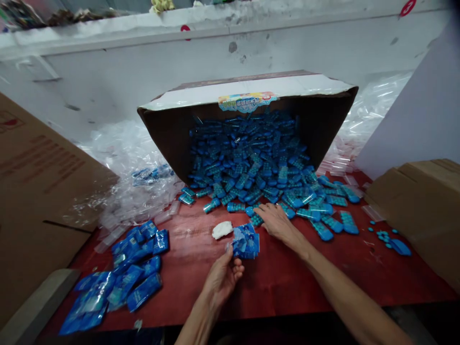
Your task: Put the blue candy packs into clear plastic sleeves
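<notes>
Pinching the lower left corner of a small printed blue plastic pouch point(247, 243) between thumb and fingers of the left hand point(221, 280), near the middle of the red-covered counter point(194, 258); hard to tell whether single or overlapped with others. With the right hand point(275, 219), palm down and fingers bent over a flat clear-and-blue packet of teal beads point(256, 220) at the near fringe of the heap — touching it, by the look of things, but impossible to tell whether gripping or merely resting.

Seemingly at the step of picking out a packet with one hand while steadying a pouch with the other. Probably calling next for a clean fingertip hold on just one packet, free of its crowded neighbours, and for keeping the pouch steady close by.

Hemmed in at the far side by a tipped, open-fronted cardboard carton with a white top point(298, 88), spilling packets onto the counter; at right by a plain brown cardboard box point(420, 206), with loose teal beads point(384, 237) scattered just short of it — easily knocked about. Most open between the pouch and the pile of glossy blue pouches point(143, 291) at left, and again beyond the right forearm. Tighter beside the lumpy white wad point(223, 230), just left of the pouch, and toward the counter's near edge, crossed by both forearms.
</notes>
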The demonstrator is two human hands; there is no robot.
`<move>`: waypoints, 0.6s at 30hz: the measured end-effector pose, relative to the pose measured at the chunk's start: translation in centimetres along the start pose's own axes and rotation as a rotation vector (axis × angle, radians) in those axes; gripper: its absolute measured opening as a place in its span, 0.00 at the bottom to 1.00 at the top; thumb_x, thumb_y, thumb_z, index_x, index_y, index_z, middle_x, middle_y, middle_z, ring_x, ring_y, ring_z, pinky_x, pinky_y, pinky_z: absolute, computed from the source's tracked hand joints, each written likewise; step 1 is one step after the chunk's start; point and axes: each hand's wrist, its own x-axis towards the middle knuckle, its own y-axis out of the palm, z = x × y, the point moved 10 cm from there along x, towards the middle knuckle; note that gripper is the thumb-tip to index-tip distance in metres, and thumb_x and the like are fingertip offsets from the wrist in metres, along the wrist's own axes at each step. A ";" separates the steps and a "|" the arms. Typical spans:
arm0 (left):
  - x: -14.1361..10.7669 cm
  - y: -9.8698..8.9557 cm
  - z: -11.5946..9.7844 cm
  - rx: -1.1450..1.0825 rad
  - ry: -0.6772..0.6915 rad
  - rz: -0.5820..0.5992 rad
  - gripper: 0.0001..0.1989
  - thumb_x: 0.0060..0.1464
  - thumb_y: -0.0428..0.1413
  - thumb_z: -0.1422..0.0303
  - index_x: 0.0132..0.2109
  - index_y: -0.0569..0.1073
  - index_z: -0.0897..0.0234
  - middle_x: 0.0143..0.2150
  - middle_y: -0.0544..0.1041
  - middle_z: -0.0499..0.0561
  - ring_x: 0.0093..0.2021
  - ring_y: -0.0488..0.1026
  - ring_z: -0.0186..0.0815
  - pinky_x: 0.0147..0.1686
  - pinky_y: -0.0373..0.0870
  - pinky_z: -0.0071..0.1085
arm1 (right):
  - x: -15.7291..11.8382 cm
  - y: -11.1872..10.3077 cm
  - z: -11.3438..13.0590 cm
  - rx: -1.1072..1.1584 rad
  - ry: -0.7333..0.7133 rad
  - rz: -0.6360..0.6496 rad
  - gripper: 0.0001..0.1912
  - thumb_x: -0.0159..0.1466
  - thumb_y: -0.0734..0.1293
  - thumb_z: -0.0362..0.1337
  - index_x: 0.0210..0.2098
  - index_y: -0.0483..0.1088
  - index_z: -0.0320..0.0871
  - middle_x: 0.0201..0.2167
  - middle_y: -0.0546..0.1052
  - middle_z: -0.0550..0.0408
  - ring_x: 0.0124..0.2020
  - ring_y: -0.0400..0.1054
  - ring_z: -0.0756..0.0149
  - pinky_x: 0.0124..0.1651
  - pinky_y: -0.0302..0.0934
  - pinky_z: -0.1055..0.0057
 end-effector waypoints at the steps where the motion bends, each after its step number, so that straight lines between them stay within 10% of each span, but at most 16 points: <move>1: 0.0 0.0 0.0 -0.002 0.001 0.000 0.11 0.52 0.49 0.65 0.26 0.65 0.67 0.15 0.68 0.47 0.14 0.67 0.27 0.14 0.62 0.20 | -0.1 0.2 0.2 0.013 -0.016 0.011 0.14 0.58 0.60 0.31 0.44 0.62 0.49 0.42 0.67 0.54 0.44 0.57 0.61 0.44 0.46 0.65; 12: 0.3 0.1 0.1 -0.065 0.031 0.024 0.11 0.48 0.53 0.64 0.25 0.65 0.68 0.15 0.68 0.47 0.15 0.67 0.27 0.14 0.62 0.20 | -0.9 -0.1 -1.1 0.248 0.069 0.035 0.18 0.53 0.65 0.38 0.43 0.65 0.43 0.36 0.68 0.52 0.40 0.60 0.61 0.42 0.52 0.66; 18: 0.7 0.2 -0.1 -0.041 0.088 0.073 0.10 0.48 0.53 0.64 0.27 0.65 0.67 0.15 0.68 0.46 0.15 0.67 0.27 0.14 0.62 0.20 | -4.2 -1.5 3.3 0.883 -0.131 0.211 0.21 0.50 0.68 0.38 0.43 0.65 0.48 0.37 0.66 0.59 0.37 0.62 0.67 0.39 0.57 0.72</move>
